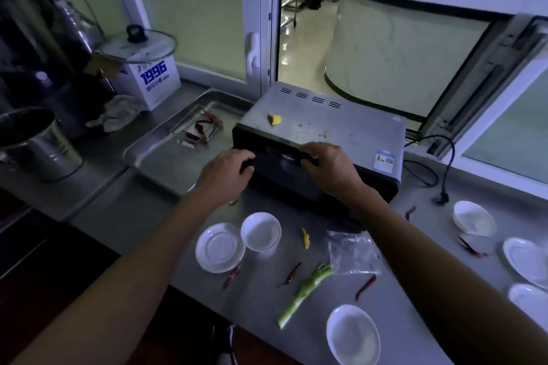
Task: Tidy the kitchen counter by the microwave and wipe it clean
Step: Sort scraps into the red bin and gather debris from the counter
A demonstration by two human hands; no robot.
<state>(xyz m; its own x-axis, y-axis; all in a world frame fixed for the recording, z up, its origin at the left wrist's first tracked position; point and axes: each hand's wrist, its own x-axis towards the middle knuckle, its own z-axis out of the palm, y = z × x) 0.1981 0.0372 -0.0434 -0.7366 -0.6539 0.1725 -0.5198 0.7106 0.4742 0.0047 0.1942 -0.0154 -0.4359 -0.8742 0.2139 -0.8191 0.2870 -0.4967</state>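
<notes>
A silver and black microwave point(326, 124) stands on the steel counter point(261, 299) under an open window. My left hand point(226, 173) and my right hand point(329, 166) both grip the black handle bar along the top of its door. A yellow scrap point(274, 119) and green crumbs lie on the microwave's top. In front of it lie white dishes point(220, 247), a white bowl point(261, 231), dried red chilies point(293, 272), a green scallion stalk point(305, 290), a yellow peel point(306, 238) and a clear plastic bag point(353, 252).
A steel tray point(160, 154) with red chilies sits left of the microwave. Behind it are a crumpled rag point(118, 112), a white box point(148, 80) under a glass lid, and a metal bucket point(32, 145). More white dishes point(474, 218) and the power cord point(444, 169) lie at right.
</notes>
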